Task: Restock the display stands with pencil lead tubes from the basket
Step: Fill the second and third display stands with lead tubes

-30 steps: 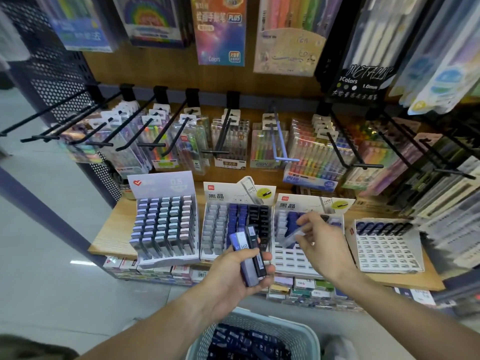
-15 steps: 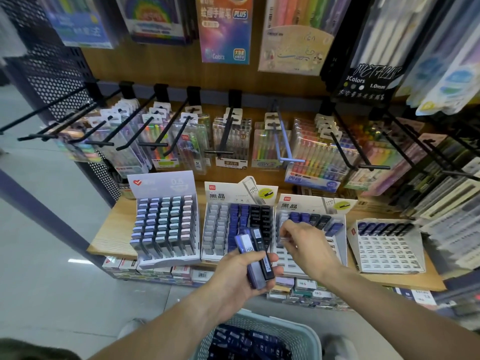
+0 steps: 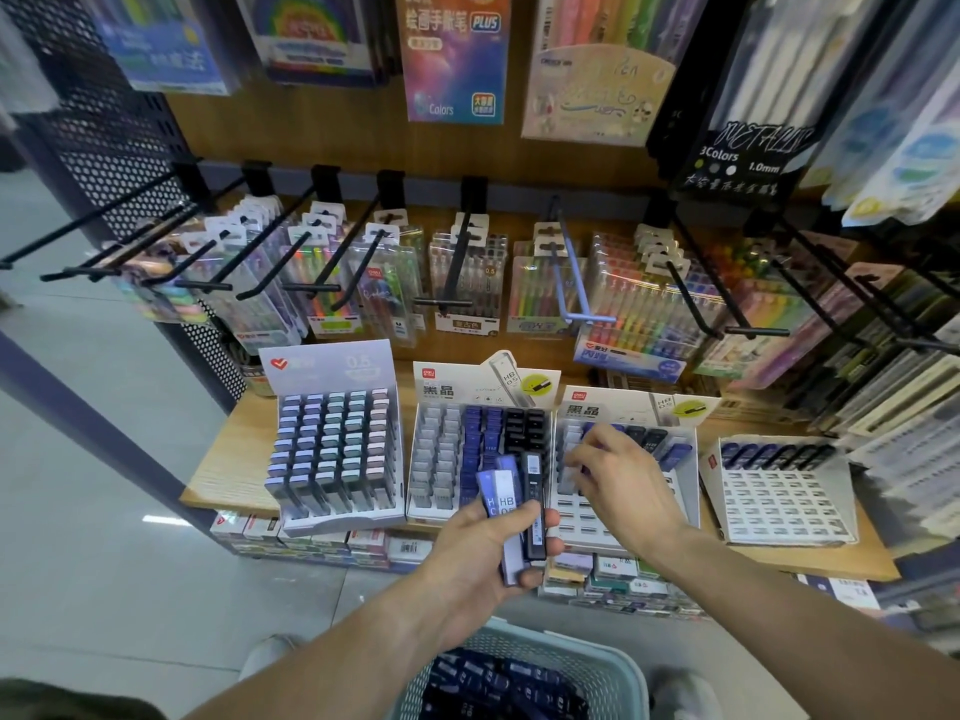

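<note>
The left hand [image 3: 488, 550] grasps a small bundle of lead tubes [image 3: 511, 517], its fingers curled round their lower halves; the tubes stand nearly upright, long axes running from the palm up and slightly away toward the stands, a blue tube on the left and a black one on the right, printed labels facing the camera. The right hand [image 3: 618, 480] reaches over the third stand [image 3: 626, 467] with its fingers bent down onto the upper left slots; whether it pinches a tube there cannot be told, since the fingertips are blurred and cover the spot. In that stand a few blue and black tubes lean in the back row, tops tilted up and to the right, and the rows below show bare slots. Just left of it the second stand [image 3: 480, 439] holds grey, blue and black tubes upright in columns, and the first stand [image 3: 335, 444] is packed with pastel-capped tubes. To the far right a fourth stand [image 3: 779, 491] carries one back row of dark tubes. All four sit on a wooden shelf [image 3: 223, 470]. Below the forearms, a pale basket [image 3: 613, 672] holds a heap of dark blue tubes lying at mixed angles.
</note>
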`<state>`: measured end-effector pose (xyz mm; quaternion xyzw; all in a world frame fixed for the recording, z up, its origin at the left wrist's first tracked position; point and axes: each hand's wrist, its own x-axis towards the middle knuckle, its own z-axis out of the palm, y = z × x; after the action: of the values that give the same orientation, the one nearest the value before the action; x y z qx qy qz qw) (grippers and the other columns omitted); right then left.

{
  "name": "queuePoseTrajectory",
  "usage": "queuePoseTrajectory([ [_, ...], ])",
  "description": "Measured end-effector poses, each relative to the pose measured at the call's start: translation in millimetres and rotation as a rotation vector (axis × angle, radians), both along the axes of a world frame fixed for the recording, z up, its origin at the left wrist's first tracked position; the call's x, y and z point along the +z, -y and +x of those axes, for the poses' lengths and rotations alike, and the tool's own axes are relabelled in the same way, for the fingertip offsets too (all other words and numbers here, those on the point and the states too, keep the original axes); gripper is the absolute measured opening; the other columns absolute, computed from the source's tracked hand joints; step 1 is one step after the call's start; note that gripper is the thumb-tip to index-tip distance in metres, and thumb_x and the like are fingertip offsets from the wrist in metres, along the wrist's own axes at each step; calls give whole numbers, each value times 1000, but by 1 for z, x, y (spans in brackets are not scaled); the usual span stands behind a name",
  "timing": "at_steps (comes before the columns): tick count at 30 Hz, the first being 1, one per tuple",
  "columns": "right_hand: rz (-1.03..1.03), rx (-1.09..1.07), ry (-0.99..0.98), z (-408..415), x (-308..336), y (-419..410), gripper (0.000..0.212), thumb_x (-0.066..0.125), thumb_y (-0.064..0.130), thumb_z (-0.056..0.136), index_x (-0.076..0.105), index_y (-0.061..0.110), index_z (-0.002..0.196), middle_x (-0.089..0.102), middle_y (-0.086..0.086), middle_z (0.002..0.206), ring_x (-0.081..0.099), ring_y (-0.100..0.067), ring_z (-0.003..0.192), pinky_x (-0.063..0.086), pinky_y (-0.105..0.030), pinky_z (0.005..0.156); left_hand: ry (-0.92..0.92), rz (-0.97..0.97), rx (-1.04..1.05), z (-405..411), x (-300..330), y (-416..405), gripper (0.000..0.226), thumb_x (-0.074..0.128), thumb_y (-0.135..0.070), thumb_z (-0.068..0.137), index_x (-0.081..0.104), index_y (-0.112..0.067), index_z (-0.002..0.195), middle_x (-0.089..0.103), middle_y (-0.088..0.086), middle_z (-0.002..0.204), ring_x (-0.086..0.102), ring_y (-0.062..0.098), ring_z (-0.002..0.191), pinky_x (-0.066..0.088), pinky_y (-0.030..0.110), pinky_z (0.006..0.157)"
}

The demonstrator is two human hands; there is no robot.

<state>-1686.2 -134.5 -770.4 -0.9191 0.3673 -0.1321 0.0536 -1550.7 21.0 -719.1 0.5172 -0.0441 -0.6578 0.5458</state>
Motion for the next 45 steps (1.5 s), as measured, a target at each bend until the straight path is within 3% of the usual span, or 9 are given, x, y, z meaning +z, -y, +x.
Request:
queuePoseTrajectory([
  [5, 82, -65, 101, 6, 14, -3, 7, 72, 14, 89, 77, 17, 88, 54, 3, 90, 61, -17, 75, 44, -26, 66, 12, -25, -7, 0, -1, -1, 26, 70, -11, 93, 56, -6, 114, 75, 19, 111, 66, 25, 77, 39, 27, 50],
  [9, 789, -204, 465, 14, 60, -20, 21, 78, 44, 84, 76, 23, 85, 72, -2, 74, 65, -10, 64, 54, -28, 64, 69, -58, -41, -2, -7, -1, 44, 79, -17, 86, 60, -3, 124, 75, 16, 111, 66, 20, 76, 39, 25, 49],
  [13, 1100, -215, 495, 2, 68, -29, 21, 86, 18, 79, 76, 12, 97, 75, -18, 83, 68, -21, 70, 61, -35, 77, 107, -58, -67, -12, -9, -3, 50, 89, -18, 73, 65, -11, 116, 71, 10, 91, 64, 18, 71, 37, 25, 48],
  [20, 1187, -227, 642, -25, 73, -23, 21, 77, -2, 84, 71, 5, 103, 74, -10, 76, 72, -17, 76, 59, -25, 74, 105, -12, -45, -22, -10, 0, 48, 86, -10, 76, 66, -9, 120, 73, 9, 88, 63, 17, 70, 38, 26, 51],
  [28, 944, -413, 696, -52, 85, 6, 23, 79, -6, 79, 71, 6, 97, 73, -22, 83, 71, -23, 72, 61, -35, 74, 105, 51, -64, -31, -9, 11, 18, 72, -14, 91, 66, -10, 107, 73, 14, 95, 67, 25, 78, 36, 27, 51],
  [30, 737, -470, 676, -62, 81, 20, 22, 79, -2, 78, 71, 15, 90, 73, -13, 78, 72, -24, 73, 61, -41, 78, 25, 65, -66, -29, -7, 16, 12, 55, -14, 96, 60, -10, 106, 67, 13, 86, 63, 25, 69, 33, 26, 50],
  [33, 431, -496, 522, -69, 73, 29, 21, 79, 7, 79, 67, 24, 83, 71, 7, 73, 69, -8, 67, 60, -34, 73, -30, 60, -68, -29, -7, 20, 23, 42, -14, 96, 58, -6, 110, 62, 12, 80, 60, 25, 65, 34, 27, 49],
  [40, 197, -407, 324, -75, 42, 38, 24, 77, 10, 82, 61, 28, 86, 71, 14, 78, 70, -7, 69, 60, -33, 68, -8, 8, -64, -36, -1, 20, 19, 50, -9, 104, 54, 1, 119, 72, 25, 98, 72, 36, 81, 50, 34, 51],
  [45, 152, -368, 228, -68, 20, 39, 27, 75, 11, 84, 58, 31, 88, 70, 9, 80, 68, -12, 71, 57, -33, 68, -60, 23, -62, -37, 0, 19, 23, 56, -12, 103, 57, -2, 123, 73, 26, 113, 74, 39, 98, 61, 45, 74],
])
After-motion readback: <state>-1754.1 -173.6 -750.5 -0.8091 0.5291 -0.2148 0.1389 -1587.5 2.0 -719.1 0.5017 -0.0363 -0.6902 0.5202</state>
